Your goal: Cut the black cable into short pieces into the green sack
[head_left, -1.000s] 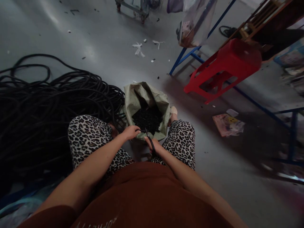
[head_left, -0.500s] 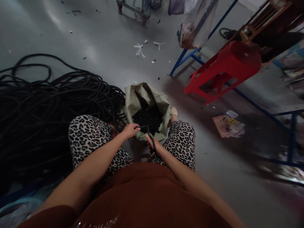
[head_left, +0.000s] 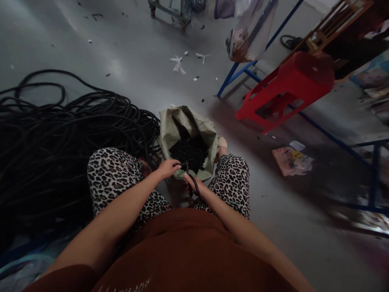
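Observation:
Over the near rim of a pale green woven sack (head_left: 209,129), my left hand (head_left: 168,168) is closed on the end of a black rubber cord (head_left: 176,164). My right hand (head_left: 193,185) grips black-handled scissors (head_left: 195,187), their blades pointing up beside the cord's end. Many short black pieces (head_left: 190,152) lie inside the sack, which stands open between my feet. On the left, a large heap of the same black cord (head_left: 100,109) spreads over the floor and reaches the sack's side.
A red plastic stool (head_left: 291,89) lies tipped on the right by a blue metal frame (head_left: 231,79). Plastic packets (head_left: 291,160) and white scraps (head_left: 178,64) are on the grey floor. A wheeled cart (head_left: 170,14) stands at the far side.
The scissors and my right hand have shifted slightly left, closer to my left hand. The longer bit of cord that stuck out towards the blades now looks shorter.

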A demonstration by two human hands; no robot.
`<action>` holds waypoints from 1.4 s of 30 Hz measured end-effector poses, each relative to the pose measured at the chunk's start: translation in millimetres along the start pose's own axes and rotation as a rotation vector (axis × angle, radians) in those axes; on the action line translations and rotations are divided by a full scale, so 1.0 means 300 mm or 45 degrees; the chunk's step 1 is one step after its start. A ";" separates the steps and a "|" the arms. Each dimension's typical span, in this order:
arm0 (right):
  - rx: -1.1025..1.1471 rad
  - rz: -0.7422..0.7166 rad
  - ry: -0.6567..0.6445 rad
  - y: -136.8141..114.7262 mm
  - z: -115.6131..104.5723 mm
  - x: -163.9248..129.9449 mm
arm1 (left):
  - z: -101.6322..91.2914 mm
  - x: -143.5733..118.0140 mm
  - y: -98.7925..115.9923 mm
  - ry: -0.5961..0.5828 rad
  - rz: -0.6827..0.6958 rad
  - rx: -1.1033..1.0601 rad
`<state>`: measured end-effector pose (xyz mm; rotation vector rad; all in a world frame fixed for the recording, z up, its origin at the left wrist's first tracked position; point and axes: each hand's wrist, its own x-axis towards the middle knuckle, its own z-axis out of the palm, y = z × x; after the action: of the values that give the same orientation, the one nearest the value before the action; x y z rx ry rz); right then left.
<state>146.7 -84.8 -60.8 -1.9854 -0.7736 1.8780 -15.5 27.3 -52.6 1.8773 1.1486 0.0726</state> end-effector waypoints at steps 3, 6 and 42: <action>-0.014 -0.007 -0.002 -0.003 -0.002 0.000 | 0.003 -0.003 0.000 -0.013 0.007 -0.012; -0.022 0.023 -0.003 -0.008 -0.003 -0.004 | 0.008 -0.005 -0.007 -0.028 0.012 -0.027; -0.001 0.108 -0.039 -0.080 -0.010 -0.083 | 0.012 -0.006 -0.009 -0.076 0.006 0.019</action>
<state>145.4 -79.0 -26.5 -2.0245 -0.7089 1.9605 -16.4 24.0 -56.0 1.8831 1.1074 0.0105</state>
